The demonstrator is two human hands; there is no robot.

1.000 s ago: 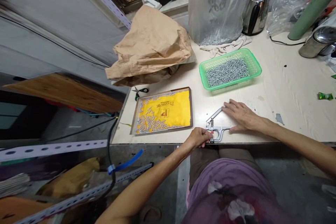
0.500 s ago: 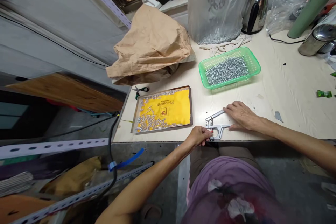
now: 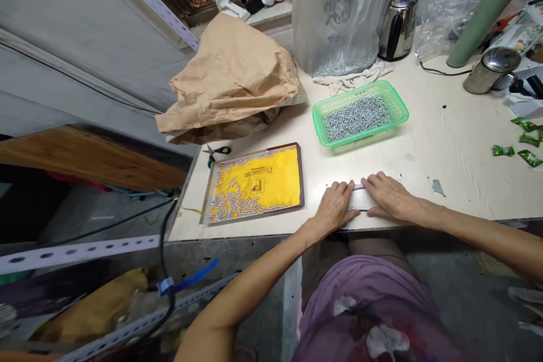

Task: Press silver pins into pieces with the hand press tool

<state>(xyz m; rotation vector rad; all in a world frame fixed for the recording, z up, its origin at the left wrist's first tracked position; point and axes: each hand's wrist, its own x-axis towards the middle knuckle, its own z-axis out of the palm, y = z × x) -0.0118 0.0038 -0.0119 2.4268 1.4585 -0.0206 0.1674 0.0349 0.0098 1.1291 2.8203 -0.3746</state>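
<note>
Silver-grey hand press pliers (image 3: 358, 187) lie flat at the front edge of the table, their two handles showing as thin bars between my hands. My left hand (image 3: 334, 203) is closed around the head end of the pliers and hides the jaws. The ends of the handles are in my right hand (image 3: 388, 195), with the thumb on the near handle and the fingers on the far one. Left of my hands is a shallow tray (image 3: 302, 175) with a yellow printed sheet (image 3: 280, 172) and many small silver metal pins (image 3: 231, 203).
Behind my hands stands a green plastic basket (image 3: 403, 116) full of small metal pieces. Brown paper (image 3: 237, 73), scissors (image 3: 218, 151), a large plastic bag (image 3: 339, 17), a kettle (image 3: 397, 25) and a green cylinder (image 3: 487, 17) are farther back. Green-wrapped sweets (image 3: 503, 150) lie at right.
My left hand has gone from pinching at the jaws to covering the head of the pliers. The handles now sit nearly parallel. The view has shifted slightly right.
</note>
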